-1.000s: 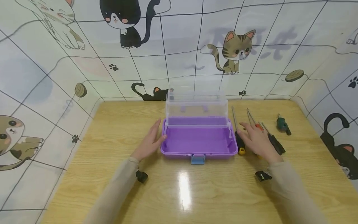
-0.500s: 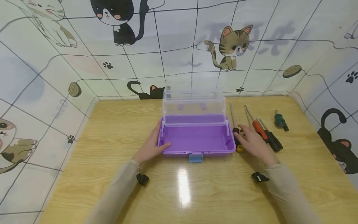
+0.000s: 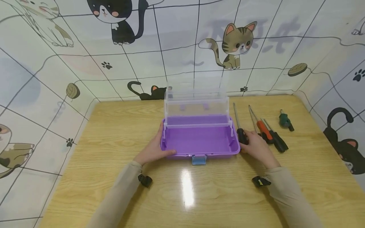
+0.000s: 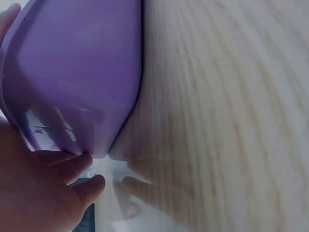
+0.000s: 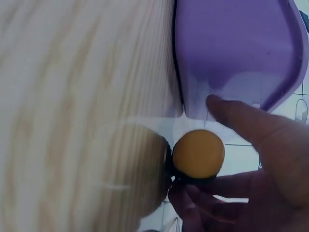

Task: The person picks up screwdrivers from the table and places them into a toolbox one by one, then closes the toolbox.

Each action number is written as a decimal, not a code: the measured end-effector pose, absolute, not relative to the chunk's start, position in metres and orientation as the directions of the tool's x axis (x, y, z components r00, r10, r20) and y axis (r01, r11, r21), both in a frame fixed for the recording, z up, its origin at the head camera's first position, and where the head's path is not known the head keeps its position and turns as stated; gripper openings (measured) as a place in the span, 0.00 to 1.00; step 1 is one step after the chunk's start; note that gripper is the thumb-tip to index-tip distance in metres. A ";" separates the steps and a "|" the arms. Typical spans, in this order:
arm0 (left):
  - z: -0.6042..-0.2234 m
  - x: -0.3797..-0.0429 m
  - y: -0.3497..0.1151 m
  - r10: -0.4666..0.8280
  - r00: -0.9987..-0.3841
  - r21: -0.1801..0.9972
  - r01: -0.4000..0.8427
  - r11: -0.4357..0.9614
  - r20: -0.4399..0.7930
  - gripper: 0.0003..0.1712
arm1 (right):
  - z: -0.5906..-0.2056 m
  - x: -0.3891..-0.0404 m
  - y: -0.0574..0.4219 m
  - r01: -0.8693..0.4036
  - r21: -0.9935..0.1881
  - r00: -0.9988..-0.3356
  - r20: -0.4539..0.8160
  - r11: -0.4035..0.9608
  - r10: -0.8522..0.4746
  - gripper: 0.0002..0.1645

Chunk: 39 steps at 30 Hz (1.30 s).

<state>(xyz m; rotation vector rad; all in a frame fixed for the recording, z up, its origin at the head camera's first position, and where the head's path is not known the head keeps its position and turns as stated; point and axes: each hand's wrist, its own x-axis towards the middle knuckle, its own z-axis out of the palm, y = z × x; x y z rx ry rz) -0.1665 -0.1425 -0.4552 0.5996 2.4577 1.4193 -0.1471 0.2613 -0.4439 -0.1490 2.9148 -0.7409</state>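
Observation:
In the head view a purple toolbox with a clear lid raised at the back stands on the table, its inside bare. My left hand holds its left end, thumb over the front rim and fingers round the side. Beside the box's right end lies a screwdriver with a black handle. My right hand is around that handle, with fingers at its right side. In the right wrist view the handle's yellow end lies between the fingers and the thumb, and the thumb stands apart from it.
Right of my right hand lie a red-and-black screwdriver, a black-handled screwdriver and a short green tool. A blue latch hangs at the box's front. A wall with printed cats closes the table's back.
My left thumb has come over the toolbox's front rim. My right hand has moved left and down, from above the screwdrivers to the black handle beside the box. The head view has shifted slightly.

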 end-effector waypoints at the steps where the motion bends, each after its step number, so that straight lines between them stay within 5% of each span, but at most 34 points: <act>1: -0.455 -0.167 -0.142 0.470 -0.883 0.869 0.233 0.436 0.001 0.77 | -0.443 -0.147 0.261 -0.051 -0.473 -0.987 -0.113 0.879 -0.117 0.43; 10: -0.454 -0.169 -0.141 0.511 -0.860 0.910 0.226 0.346 0.019 0.78 | -0.441 -0.147 0.258 0.004 -0.484 -0.992 -0.111 0.875 -0.057 0.38; 39: -0.455 -0.170 -0.145 0.522 -0.852 0.915 0.186 0.359 -0.032 0.77 | -0.448 -0.146 0.269 0.133 -0.704 -0.964 0.072 0.698 0.257 0.29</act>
